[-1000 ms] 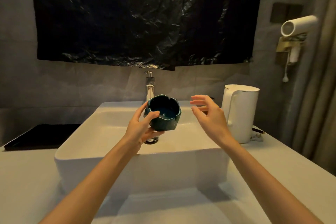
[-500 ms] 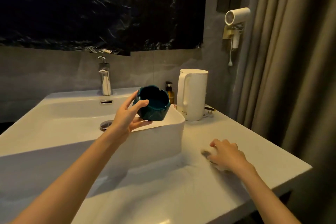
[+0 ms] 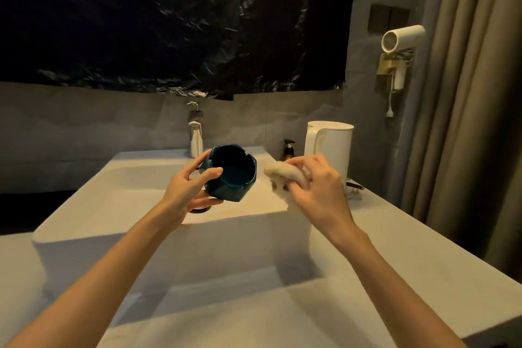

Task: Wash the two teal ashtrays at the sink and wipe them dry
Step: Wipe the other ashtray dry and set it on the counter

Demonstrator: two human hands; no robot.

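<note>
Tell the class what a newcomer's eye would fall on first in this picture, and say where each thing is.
First comes the teal ashtray, tipped on its side and held by the left hand above the white sink, with the right hand gripping a pale crumpled cloth just beside it. Next is the crinkled black plastic sheet covering the wall above the tap. A white kettle stands right of the sink.

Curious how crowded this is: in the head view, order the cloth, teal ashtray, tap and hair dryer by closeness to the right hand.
1. Cloth, gripped in the right hand.
2. Teal ashtray, just left, in the left hand.
3. Tap, back of the sink.
4. Hair dryer, high on the right wall.
</note>
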